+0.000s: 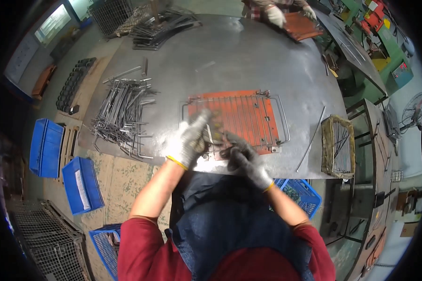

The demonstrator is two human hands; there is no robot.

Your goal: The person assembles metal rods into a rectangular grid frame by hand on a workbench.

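Two gloved hands work at the near edge of a grey steel table [248, 61]. Left hand [190, 140], in a pale speckled glove, lies on the near-left corner of a wire rack [234, 117]; fingers spread flat, grip apart, clamped on nothing I can make out. Right hand [244, 157], in a dark glove, rests on the rack's near edge just beside the left; fingers curled down over the wires, but whether that grip is closed on a wire, cannot tell.

Wire rack sits on an orange jig plate [260, 119], near the middle of the table's near edge. Rack's outer loop overhangs the plate on its right side.

Loose pile of bent steel rods [124, 114] toward the table's left edge, well apart from the rack. One long thin rod [312, 138] lies near the right edge. A woven basket of wires [338, 146] stands just off the near-right corner.

Far edge: another person's gloved hands [276, 15] on a second orange plate [302, 25]. Blue crates [82, 185] on the floor to the left.
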